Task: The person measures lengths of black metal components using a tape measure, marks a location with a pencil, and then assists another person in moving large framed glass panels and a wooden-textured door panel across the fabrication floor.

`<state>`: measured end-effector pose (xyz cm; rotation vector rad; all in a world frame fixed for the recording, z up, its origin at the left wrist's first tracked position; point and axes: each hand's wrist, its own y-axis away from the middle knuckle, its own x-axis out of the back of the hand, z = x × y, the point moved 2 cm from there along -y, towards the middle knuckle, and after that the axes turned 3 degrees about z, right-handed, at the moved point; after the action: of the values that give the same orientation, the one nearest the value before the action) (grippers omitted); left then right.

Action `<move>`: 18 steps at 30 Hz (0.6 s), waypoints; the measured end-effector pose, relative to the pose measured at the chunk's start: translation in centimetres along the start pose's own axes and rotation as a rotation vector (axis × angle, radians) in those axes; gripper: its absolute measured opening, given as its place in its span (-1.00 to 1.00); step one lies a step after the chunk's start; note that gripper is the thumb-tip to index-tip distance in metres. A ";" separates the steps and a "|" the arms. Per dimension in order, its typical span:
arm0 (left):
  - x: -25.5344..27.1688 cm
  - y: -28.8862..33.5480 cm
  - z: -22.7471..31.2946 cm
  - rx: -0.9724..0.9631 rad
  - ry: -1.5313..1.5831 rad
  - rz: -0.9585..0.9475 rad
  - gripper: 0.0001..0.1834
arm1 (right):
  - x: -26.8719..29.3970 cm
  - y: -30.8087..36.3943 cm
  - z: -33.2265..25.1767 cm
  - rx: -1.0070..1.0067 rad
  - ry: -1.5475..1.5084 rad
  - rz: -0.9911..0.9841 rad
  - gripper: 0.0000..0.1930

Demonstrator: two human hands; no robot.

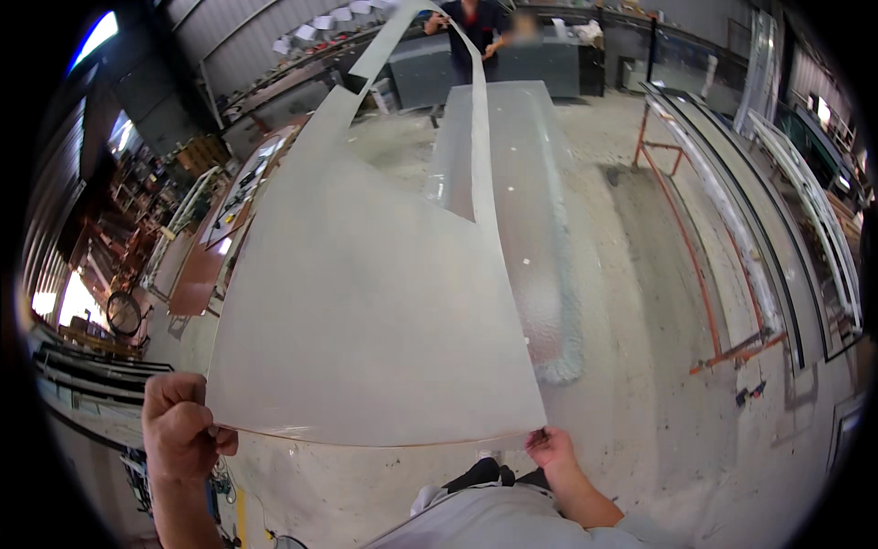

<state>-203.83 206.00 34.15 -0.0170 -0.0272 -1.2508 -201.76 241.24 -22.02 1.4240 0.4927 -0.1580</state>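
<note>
A large, thin, whitish sheet (366, 320) stretches away from me, with an opening in its far part and narrow strips running on toward the back. My left hand (183, 425) is closed in a fist on its near left corner. At the near right corner, my right hand (551, 448) pinches the edge between fingers and thumb. The near edge hangs almost straight between my hands. Beyond the far end stands another person (471, 37) in dark clothes, hands raised near the strips; whether they grip the sheet I cannot tell. Partly behind the sheet lies a long, pale translucent panel (535, 229) with small white marks.
On the left, a brown-topped table (197, 274) carries tools and small items. An orange metal rack (686, 229) with long frames stands on the right. Dark frame profiles (101, 380) lie at the lower left. A dark bench (549, 69) runs along the back.
</note>
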 end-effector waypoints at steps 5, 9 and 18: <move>-1.8 2.1 3.4 -0.139 -0.160 -0.055 -0.85 | -1.9 -2.9 3.5 -0.148 0.073 -0.126 -0.85; -3.5 3.0 4.7 -0.102 -0.382 -0.085 -0.80 | -5.6 1.4 4.6 -0.139 0.481 0.007 -0.79; -8.0 2.2 5.4 -0.037 -0.664 -0.424 -0.73 | -27.1 45.5 10.4 2.480 1.318 -1.463 -0.71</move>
<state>-204.30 214.44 39.28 -0.4794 -0.6090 -1.6202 -205.62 233.26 31.19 -1.1113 -1.2351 0.5493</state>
